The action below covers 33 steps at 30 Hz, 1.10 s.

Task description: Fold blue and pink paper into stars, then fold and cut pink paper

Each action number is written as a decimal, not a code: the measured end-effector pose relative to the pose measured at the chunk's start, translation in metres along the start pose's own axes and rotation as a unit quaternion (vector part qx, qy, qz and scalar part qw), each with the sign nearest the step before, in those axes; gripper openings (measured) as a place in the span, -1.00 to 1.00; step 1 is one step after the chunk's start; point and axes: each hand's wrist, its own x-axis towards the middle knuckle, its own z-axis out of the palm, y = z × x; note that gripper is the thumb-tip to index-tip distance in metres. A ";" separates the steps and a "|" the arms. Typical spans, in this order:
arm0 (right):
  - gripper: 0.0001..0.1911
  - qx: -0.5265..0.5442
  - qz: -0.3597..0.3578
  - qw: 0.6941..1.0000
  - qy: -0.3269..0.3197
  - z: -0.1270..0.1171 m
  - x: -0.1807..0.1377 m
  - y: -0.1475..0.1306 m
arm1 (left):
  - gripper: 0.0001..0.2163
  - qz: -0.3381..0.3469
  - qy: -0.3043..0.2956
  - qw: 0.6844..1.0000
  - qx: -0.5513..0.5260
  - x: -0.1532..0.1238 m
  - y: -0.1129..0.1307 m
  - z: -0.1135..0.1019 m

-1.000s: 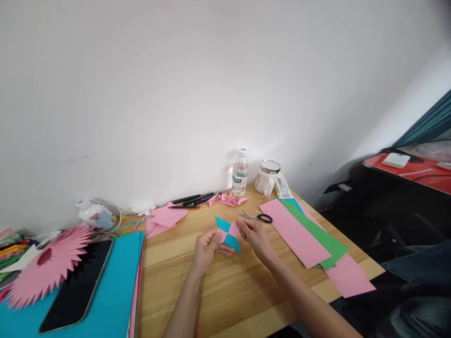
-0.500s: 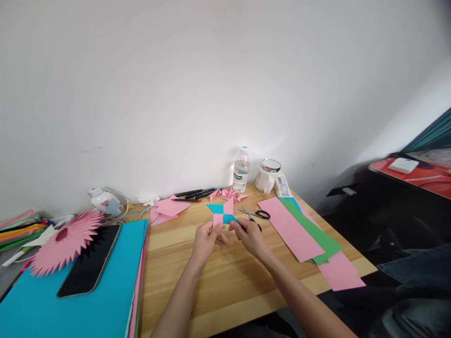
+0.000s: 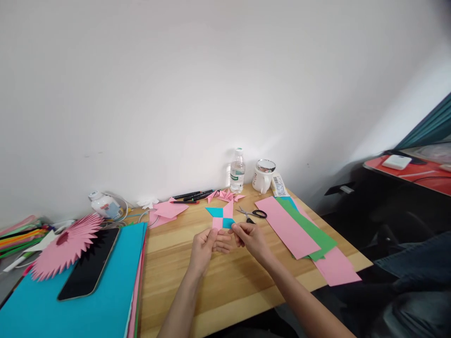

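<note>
A folded paper star of pink and blue (image 3: 221,216) is held up over the middle of the wooden table (image 3: 225,277). My left hand (image 3: 204,246) pinches its lower pink part from the left. My right hand (image 3: 251,237) pinches its lower right blue corner. The star's upper points stick out above my fingers. Small scissors (image 3: 254,213) with black handles lie on the table just behind my right hand.
Long pink and green paper strips (image 3: 299,230) lie to the right. A blue paper stack (image 3: 88,300) with a phone (image 3: 89,265) and a pink paper fan (image 3: 65,244) fills the left. A water bottle (image 3: 237,171), mug (image 3: 263,176), pens (image 3: 192,195) and pink folded pieces (image 3: 225,195) line the wall.
Both hands turned the star so its pink points now stand upright, and moved it slightly farther from me. The camera view shifted a little.
</note>
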 end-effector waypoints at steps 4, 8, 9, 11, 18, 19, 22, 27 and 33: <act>-0.46 0.009 0.016 0.999 -0.028 0.000 0.001 0.010 | -0.54 -0.016 0.020 1.000 0.009 0.002 -0.001 -0.006; -0.46 -0.015 0.021 1.000 -0.014 0.004 0.005 0.019 | -0.55 -0.038 0.038 0.998 0.023 0.003 -0.003 -0.014; -0.45 -0.022 0.022 0.999 -0.014 0.006 0.007 0.021 | -0.57 -0.037 0.054 0.998 0.018 0.004 -0.004 -0.015; -0.42 -0.037 0.026 0.999 -0.023 0.010 0.009 0.024 | -0.64 -0.026 0.107 0.994 -0.009 0.004 -0.003 -0.020; -0.56 -0.104 0.023 0.989 -0.099 0.026 0.011 0.022 | -0.96 0.070 0.304 0.945 -0.096 0.011 0.031 -0.060; -0.60 -0.115 0.022 0.987 -0.114 0.028 0.010 0.021 | -0.95 0.088 0.331 0.934 -0.104 0.011 0.037 -0.067; -0.69 -0.149 0.018 0.977 -0.154 0.030 0.008 0.021 | -0.89 0.134 0.401 0.899 -0.119 0.011 0.051 -0.082; -0.73 -0.195 0.013 0.960 -0.199 0.029 0.003 0.024 | -0.87 0.165 0.457 0.865 -0.126 0.007 0.065 -0.097; -0.73 -0.218 0.003 0.952 -0.217 0.026 0.000 0.021 | -0.80 0.212 0.520 0.820 -0.110 0.009 0.095 -0.139</act>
